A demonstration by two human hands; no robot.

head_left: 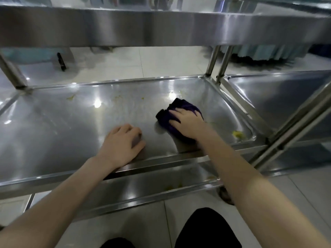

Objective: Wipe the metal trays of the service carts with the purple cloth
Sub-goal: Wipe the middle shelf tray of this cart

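Purple cloth under the flat-pressing right hand could merely smear near-right yellow residue across the tray; left hand rests empty.

The middle tray lies open leftward; the top shelf overhangs; uprights block the corners.

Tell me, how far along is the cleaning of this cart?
Done: nothing plainly; I cannot tell whether the top shelf is wiped. In hand: the right hand presses the cloth on the right part of the middle tray, while the left hand rests near its front edge. Left: yellow scraps in its front right corner, a smear at far left, and crumbs on the bottom tray.
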